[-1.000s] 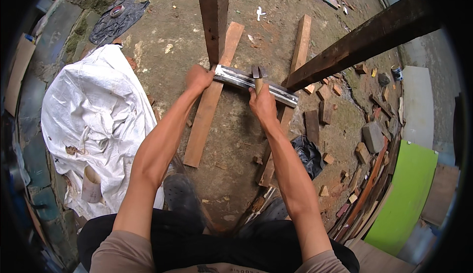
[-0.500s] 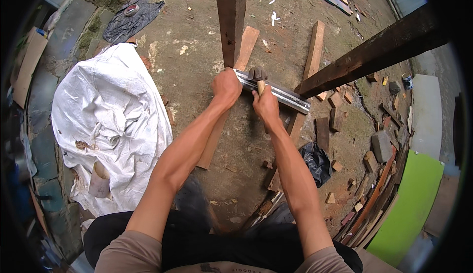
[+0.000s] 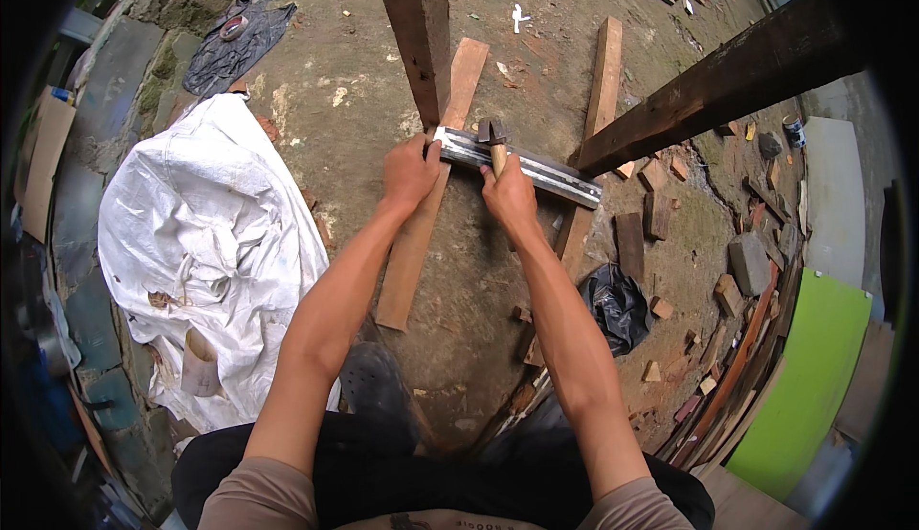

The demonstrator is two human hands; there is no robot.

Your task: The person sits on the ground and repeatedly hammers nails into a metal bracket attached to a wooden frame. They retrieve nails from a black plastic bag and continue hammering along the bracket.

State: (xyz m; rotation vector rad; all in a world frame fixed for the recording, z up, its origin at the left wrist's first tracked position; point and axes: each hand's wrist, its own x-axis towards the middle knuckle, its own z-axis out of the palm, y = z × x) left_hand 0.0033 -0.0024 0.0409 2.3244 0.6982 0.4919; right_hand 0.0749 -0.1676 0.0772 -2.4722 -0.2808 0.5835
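Note:
My right hand [image 3: 510, 195] is closed round the wooden handle of a hammer [image 3: 494, 132], whose dark metal head lies over a long silver-and-dark metal bar [image 3: 550, 178]. The bar reaches between the feet of two dark wooden posts, one upright post [image 3: 417, 32] and one slanting post [image 3: 708, 90] on the right. At the bar's left end, beside the upright post's foot, my left hand [image 3: 412, 174] is closed, thumb and fingers against that end. Its fingertips are partly hidden. Under the bar's ends run a left plank [image 3: 416, 257] and a right plank [image 3: 603, 80].
A crumpled white sack [image 3: 211, 214] lies on the left, a black plastic sheet [image 3: 239, 46] beyond it. To the right are a black plastic bag [image 3: 615, 305], several wood offcuts [image 3: 657, 214], a grey block [image 3: 750, 264] and a green panel [image 3: 804, 367].
My left hand has shifted left, showing more of the bar's left end. The hammer has moved only slightly, still in my right hand. The whole view has tilted a little.

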